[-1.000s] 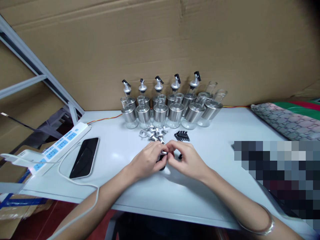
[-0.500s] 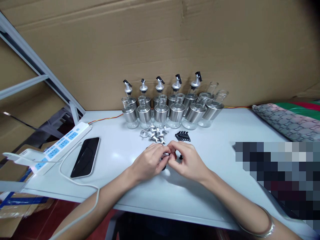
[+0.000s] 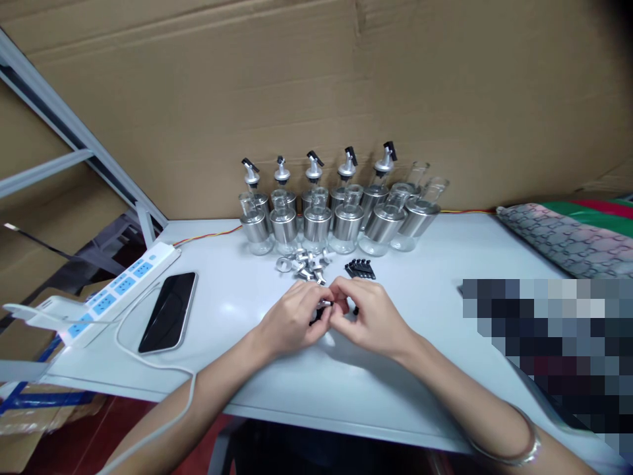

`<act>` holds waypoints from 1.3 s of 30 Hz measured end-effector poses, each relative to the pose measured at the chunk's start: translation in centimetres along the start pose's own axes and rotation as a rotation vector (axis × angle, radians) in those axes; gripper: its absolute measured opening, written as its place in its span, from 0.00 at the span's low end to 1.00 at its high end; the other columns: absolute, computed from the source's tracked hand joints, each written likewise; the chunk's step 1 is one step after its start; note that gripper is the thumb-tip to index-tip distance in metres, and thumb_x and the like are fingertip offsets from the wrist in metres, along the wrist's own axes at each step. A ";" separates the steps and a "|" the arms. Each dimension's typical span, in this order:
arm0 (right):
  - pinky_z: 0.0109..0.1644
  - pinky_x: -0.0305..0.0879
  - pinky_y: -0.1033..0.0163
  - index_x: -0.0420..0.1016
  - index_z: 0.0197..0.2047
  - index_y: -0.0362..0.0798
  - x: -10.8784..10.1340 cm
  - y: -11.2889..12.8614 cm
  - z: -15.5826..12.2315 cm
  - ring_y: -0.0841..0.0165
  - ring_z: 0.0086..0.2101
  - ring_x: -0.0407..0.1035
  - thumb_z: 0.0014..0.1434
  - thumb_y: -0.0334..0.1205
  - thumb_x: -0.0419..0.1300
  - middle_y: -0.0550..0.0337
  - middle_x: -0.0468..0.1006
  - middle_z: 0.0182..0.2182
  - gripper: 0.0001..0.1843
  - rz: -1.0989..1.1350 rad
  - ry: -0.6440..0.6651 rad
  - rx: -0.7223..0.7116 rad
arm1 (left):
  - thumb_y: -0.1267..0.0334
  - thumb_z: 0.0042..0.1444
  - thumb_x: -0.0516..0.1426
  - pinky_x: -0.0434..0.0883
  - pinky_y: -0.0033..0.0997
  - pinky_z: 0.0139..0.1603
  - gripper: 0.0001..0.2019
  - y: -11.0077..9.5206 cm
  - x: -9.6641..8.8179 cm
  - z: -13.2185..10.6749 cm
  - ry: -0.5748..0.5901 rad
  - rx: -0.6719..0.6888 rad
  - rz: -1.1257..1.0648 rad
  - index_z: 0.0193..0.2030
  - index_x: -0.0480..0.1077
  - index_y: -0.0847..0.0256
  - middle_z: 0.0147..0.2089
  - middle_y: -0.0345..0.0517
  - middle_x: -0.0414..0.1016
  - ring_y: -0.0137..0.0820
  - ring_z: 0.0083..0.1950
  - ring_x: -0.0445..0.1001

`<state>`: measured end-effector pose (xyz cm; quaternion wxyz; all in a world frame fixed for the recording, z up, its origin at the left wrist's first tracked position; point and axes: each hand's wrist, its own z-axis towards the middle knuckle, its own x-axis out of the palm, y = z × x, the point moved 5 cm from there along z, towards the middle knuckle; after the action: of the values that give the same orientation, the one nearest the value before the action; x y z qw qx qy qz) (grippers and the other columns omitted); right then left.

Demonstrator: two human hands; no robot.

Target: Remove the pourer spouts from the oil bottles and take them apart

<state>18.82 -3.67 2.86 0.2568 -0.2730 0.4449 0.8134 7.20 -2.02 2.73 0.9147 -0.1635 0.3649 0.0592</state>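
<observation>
My left hand (image 3: 295, 315) is closed around a small pourer spout (image 3: 323, 304), of which a silver tip and some black show between the fingers. Fingertips of my right hand (image 3: 368, 318) pinch at that tip, touching the left fingers; a tiny black part seems to be there, mostly hidden. Both hands are just above the table. Beyond them lies a heap of silver spout pieces (image 3: 304, 265), with a group of black levers (image 3: 361, 268) to its right. A small black piece (image 3: 355, 310) shows by the right thumb.
Glass bottles with steel sleeves (image 3: 317, 224) stand in two rows at the back, several fitted with pourers (image 3: 314, 166). On the left are a phone (image 3: 168, 311), a power strip (image 3: 123, 285) and a white cable (image 3: 158, 363) crossing my left forearm. A patterned bag (image 3: 558, 237) lies right.
The view has shifted very slightly. My hands stay together in nearly the same place, with small finger movements around the pourer spout.
</observation>
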 end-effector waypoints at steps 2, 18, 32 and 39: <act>0.31 0.55 0.67 0.60 0.25 0.48 -0.1 0.0 0.0 0.72 0.21 0.62 0.47 0.33 0.51 0.65 0.67 0.18 0.02 -0.008 0.007 0.009 | 0.71 0.59 0.50 0.68 0.27 0.34 0.02 0.0 0.0 0.0 0.002 0.013 0.003 0.38 0.60 0.61 0.30 0.42 0.69 0.28 0.30 0.68; 0.29 0.53 0.66 0.55 0.25 0.49 0.3 -0.1 0.0 0.72 0.21 0.56 0.50 0.33 0.48 0.65 0.61 0.18 0.04 0.022 0.083 0.014 | 0.71 0.62 0.47 0.67 0.28 0.33 0.04 -0.1 0.1 -0.1 0.026 0.048 0.007 0.41 0.61 0.63 0.30 0.44 0.70 0.28 0.30 0.66; 0.32 0.57 0.66 0.63 0.35 0.48 0.2 -0.6 0.0 0.71 0.27 0.63 0.66 0.41 0.46 0.63 0.70 0.27 0.11 0.172 0.172 0.055 | 0.66 0.63 0.49 0.71 0.27 0.36 0.06 1.5 -0.1 -0.6 -0.015 -0.090 -0.055 0.46 0.57 0.60 0.37 0.46 0.70 0.30 0.37 0.72; 0.35 0.55 0.63 0.64 0.33 0.48 0.1 -0.2 0.1 0.70 0.26 0.62 0.68 0.41 0.42 0.62 0.70 0.26 0.15 0.055 0.142 -0.012 | 0.67 0.64 0.47 0.71 0.30 0.40 0.05 1.0 -0.1 -0.3 -0.032 -0.053 -0.063 0.46 0.57 0.60 0.38 0.46 0.70 0.30 0.38 0.70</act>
<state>18.90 -3.51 2.74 0.2008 -0.3191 0.4643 0.8014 6.72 -1.23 2.32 0.9171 -0.1982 0.3433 0.0424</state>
